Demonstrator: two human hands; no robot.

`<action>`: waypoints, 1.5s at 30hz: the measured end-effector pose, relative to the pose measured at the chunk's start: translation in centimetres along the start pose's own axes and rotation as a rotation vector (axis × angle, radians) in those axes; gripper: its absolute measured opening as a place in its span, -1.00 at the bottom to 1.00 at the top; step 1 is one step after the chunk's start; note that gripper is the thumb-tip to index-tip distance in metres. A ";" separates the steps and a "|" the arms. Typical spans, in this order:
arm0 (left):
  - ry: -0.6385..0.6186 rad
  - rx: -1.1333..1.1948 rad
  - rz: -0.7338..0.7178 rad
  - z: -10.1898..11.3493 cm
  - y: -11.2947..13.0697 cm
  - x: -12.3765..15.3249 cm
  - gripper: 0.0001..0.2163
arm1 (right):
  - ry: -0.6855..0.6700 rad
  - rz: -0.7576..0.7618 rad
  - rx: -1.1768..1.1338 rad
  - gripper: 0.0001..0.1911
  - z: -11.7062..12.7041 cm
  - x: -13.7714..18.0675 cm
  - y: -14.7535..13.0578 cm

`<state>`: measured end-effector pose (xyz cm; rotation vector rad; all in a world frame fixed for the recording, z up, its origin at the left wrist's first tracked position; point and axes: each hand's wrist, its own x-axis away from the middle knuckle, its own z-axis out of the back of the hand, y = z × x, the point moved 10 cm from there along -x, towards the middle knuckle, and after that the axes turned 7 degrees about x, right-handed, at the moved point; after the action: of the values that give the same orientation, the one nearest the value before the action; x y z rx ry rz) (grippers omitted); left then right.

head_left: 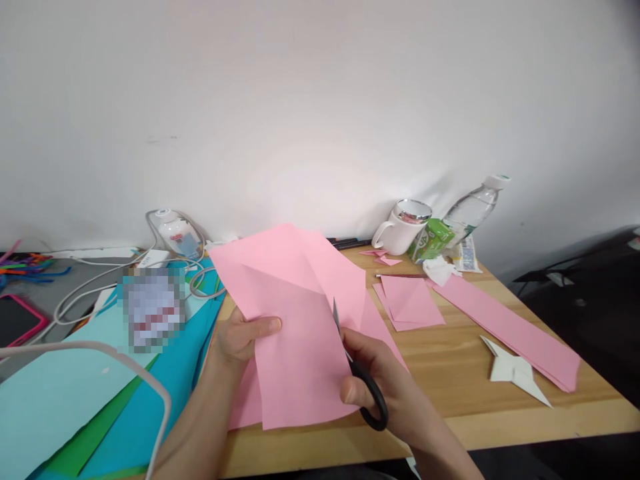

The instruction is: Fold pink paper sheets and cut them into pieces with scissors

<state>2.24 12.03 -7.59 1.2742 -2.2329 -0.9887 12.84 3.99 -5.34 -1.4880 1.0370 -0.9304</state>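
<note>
A pink sheet of paper point(300, 360) is held up by my left hand point(245, 333), whose thumb presses on its face near the left edge. My right hand point(380, 373) grips a pair of black-handled scissors point(373, 393), with fingers through the loops. A scissor blade shows at the sheet's right side, pointing up and away; the paper is parted there, and its upper portion bends back. More pink paper point(245, 400) lies on the table beneath the held sheet.
Pink squares point(413, 303), pink strips point(510, 327) and a white folded paper star point(517, 370) lie to the right. A mug point(400, 230), green carton point(433, 240) and water bottle point(473, 210) stand behind. Blue paper point(145, 413), cables and a white bottle point(179, 233) occupy the left.
</note>
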 end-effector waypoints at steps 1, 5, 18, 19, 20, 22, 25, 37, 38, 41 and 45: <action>-0.004 0.001 -0.002 -0.1 0.0 0.0 -0.72 | 0.002 0.003 0.002 -0.49 0.1 0.0 0.1; -0.006 -0.002 -0.015 -0.1 0.1 0.0 -0.71 | 0.009 0.009 0.004 -0.48 0.3 0.0 0.3; 0.001 0.015 -0.012 0.0 0.1 -0.1 -0.68 | 0.000 0.033 -0.033 -0.49 0.0 -0.2 -0.5; -0.006 0.019 -0.007 -0.2 0.0 -0.2 -0.68 | -0.001 0.035 -0.044 -0.49 0.0 -0.3 -0.5; -0.011 0.024 -0.003 -0.3 0.0 -0.2 -0.68 | 0.000 0.035 -0.051 -0.48 0.1 -0.3 -0.6; -0.019 0.028 0.006 -0.4 0.0 -0.2 -0.69 | 0.000 0.034 -0.060 -0.48 0.1 -0.3 -0.6; -0.027 0.024 0.010 -0.5 -0.1 -0.2 -0.70 | -0.013 0.026 -0.072 -0.49 0.2 -0.2 -0.5; -0.005 0.017 0.023 -0.4 -0.2 -0.3 -0.73 | -0.041 -0.006 -0.012 -0.48 0.4 -0.1 -0.4; 0.002 0.017 0.023 -0.4 -0.2 -0.3 -0.73 | -0.036 -0.004 -0.010 -0.48 0.4 -0.1 -0.5; 0.013 0.018 0.019 -0.2 -0.2 -0.2 -0.71 | -0.027 -0.002 -0.004 -0.46 0.5 -0.1 -0.5; 0.016 0.016 0.021 -0.2 -0.3 -0.2 -0.71 | -0.032 0.004 -0.029 -0.48 0.4 -0.1 -0.5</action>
<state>2.64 11.99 -7.61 1.2579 -2.2417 -0.9517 13.28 4.29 -4.91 -1.5197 1.0337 -0.8894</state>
